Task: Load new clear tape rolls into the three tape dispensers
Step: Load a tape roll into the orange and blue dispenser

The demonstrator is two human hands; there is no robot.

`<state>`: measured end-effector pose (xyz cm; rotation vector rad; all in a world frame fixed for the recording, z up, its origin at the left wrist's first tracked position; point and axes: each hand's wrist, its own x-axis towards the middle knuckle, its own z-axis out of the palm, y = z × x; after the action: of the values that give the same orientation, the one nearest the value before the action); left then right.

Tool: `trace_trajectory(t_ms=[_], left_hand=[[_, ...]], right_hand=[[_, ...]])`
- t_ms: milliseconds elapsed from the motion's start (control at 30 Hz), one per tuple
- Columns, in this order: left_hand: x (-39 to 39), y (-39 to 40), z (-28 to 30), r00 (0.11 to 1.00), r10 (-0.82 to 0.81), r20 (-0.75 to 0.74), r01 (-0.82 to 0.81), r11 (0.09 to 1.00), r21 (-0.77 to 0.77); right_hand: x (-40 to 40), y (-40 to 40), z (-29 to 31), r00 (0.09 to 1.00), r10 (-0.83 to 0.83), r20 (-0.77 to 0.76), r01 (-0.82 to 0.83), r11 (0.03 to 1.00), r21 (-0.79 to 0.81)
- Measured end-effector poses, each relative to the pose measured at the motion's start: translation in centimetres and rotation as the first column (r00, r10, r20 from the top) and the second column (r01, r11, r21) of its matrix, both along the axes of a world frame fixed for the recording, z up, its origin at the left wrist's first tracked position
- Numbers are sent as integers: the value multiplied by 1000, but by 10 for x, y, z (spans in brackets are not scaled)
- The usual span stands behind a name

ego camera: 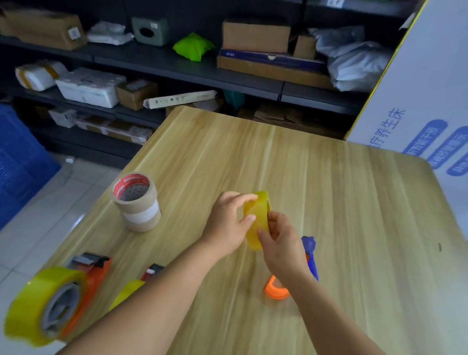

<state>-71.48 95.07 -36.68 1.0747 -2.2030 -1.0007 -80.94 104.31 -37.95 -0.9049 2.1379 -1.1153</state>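
While both hands grip it, tape roll upright above table, left fingers and right fingers pinching its rim

The table looks like pale wood-grain laminate, smooth and matt. The tape roll is glossy, translucent yellow film. The dispensers are shiny orange plastic; the stacked rolls are matt brown paper.

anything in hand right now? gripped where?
Yes: both hands hold the yellowish tape roll above the table. Left hand pinches its rim; right hand grips its near edge.
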Motion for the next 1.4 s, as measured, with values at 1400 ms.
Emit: trace_trajectory(t_ms=[1400], left_hand=[[-24,31,38,960,-224,-167,279,746,605]], right_hand=[[-48,71,28,887,4,461,78,984,-159]])
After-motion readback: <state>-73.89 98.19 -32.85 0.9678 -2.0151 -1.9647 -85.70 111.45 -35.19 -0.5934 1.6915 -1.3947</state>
